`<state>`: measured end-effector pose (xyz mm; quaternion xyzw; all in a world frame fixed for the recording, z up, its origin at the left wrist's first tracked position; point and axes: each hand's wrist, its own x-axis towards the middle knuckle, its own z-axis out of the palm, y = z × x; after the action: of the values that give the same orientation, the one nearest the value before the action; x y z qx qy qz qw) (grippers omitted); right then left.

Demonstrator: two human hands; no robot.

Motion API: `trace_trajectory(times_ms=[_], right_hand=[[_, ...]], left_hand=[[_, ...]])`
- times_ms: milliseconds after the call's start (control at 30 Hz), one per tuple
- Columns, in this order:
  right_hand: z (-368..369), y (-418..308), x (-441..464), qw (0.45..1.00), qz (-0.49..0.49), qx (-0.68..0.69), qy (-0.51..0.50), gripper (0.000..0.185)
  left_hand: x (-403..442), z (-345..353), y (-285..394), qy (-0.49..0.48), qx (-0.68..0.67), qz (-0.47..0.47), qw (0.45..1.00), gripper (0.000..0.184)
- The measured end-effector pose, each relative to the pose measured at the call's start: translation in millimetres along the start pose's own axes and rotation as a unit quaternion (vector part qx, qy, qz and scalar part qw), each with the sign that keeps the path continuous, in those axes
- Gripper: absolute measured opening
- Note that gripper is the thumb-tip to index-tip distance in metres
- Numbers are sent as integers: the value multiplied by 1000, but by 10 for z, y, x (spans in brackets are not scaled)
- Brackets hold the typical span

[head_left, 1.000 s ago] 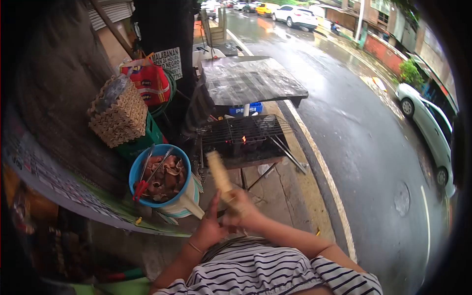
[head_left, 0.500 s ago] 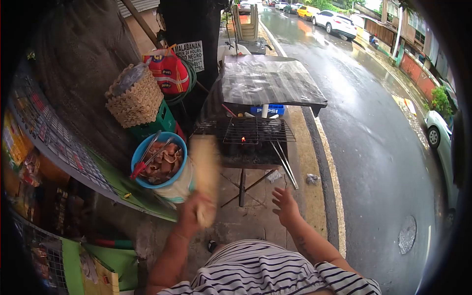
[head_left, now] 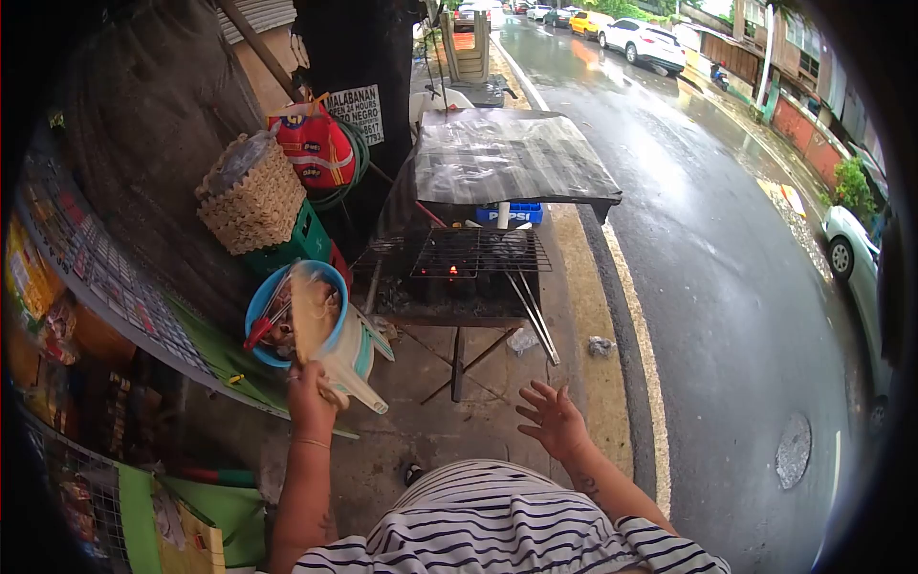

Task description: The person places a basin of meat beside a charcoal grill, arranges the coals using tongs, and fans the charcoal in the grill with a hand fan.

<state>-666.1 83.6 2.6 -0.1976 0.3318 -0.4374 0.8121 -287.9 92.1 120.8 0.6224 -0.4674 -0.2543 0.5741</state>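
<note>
My left hand (head_left: 314, 397) is closed around the lower end of a flat tan fan-like board (head_left: 312, 320), smeared by motion, which stands up in front of a blue-rimmed bucket (head_left: 251, 320). Reddish-brown pieces and red-handled tongs (head_left: 258, 330) are in the bucket. My right hand (head_left: 555, 419) is held in the air with its fingers spread and holds nothing. Beyond both hands is a charcoal grill with a black wire rack (head_left: 478, 251); a small orange glow (head_left: 452, 272) shows under the rack. Metal tongs (head_left: 535, 320) hang over the grill's front right edge.
A dark sheet-covered roof (head_left: 516, 158) stands over the grill's back. At the left are a woven basket (head_left: 251, 206), a green crate (head_left: 304, 234) and a red bag (head_left: 311, 148). A wet road (head_left: 708, 287) with parked cars (head_left: 643, 43) runs along the right.
My hands were close together a second ago and are now apart. The board has swung left, over the bucket, in my left hand. My right hand has moved right and opened.
</note>
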Motion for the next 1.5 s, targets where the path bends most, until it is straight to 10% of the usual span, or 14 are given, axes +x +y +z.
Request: trace_trajectory(times_ms=[33, 100, 133, 300, 367, 500, 600, 733, 933, 1067, 1200, 1333, 1433, 1500], right_hand=[[-20, 22, 9, 1000, 8, -11, 5, 76], [-136, 92, -40, 999, 27, -37, 23, 73], [-189, 156, -43, 997, 41, -51, 42, 70], [-198, 282, -151, 982, 69, -171, 47, 56], [-181, 362, -124, 968, 91, -212, 96, 44], [-131, 390, -155, 928, 148, -316, 130, 39], [-100, 342, -126, 919, 93, -375, 71, 40], [-101, 253, -47, 945, 61, -301, 110, 49], [29, 11, 54, 980, -51, -188, 46, 64], [77, -39, 46, 990, -47, -123, 53, 66], [64, -60, -17, 991, -51, -119, 41, 66], [39, 14, -58, 989, -25, -133, 54, 66], [71, 30, -82, 991, -22, -121, 58, 66], [66, 48, -112, 992, -32, -117, 44, 67]], left_hand=[[38, -82, -70, 13, 286, 140, 948, 5], [-162, 119, 41, -188, 61, 146, 969, 9], [-263, 193, 334, -289, 122, 309, 898, 9], [87, -106, -211, 11, 251, 184, 950, 10], [-74, 72, -17, -84, 120, 136, 980, 8], [-166, 175, 386, -298, 91, 332, 891, 14], [87, -71, -99, 28, 235, 175, 956, 17], [-214, 81, 415, -293, 115, 272, 909, 17], [84, -183, -227, 27, 271, 169, 947, 19], [-219, 187, 363, -351, 69, 262, 896, 23], [148, -88, -94, 51, 330, 205, 920, 14], [-161, 233, 333, -305, 125, 269, 905, 19], [-48, 72, -90, -186, 176, 166, 952, 19], [68, -20, -144, -48, 281, 269, 920, 20]])
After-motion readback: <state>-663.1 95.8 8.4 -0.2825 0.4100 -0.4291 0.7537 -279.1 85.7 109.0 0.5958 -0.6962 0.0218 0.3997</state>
